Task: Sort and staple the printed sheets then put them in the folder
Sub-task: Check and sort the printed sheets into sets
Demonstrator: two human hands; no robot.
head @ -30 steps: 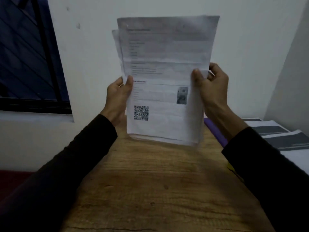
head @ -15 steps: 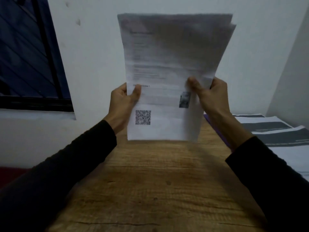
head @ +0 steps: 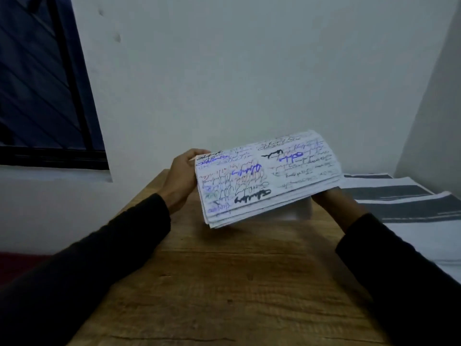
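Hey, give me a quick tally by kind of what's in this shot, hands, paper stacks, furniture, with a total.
Hands: 2, left hand and right hand, both holding the paper.
Held stacks of sheets: 1, the scribbled stack.
Spreads of printed sheets lying on the right: 1.
Wooden tables: 1.
Windows: 1.
Total: 6.

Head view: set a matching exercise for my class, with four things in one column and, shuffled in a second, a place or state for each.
Things:
1. stack of sheets
2. left hand
3. wooden table
4. window

Places or states:
A. in the wall at the far left
B. grips the stack's left edge
C. held nearly flat, scribbled side up
D. below the stack, bare in front

Pairs: 1-C, 2-B, 3-D, 4-A
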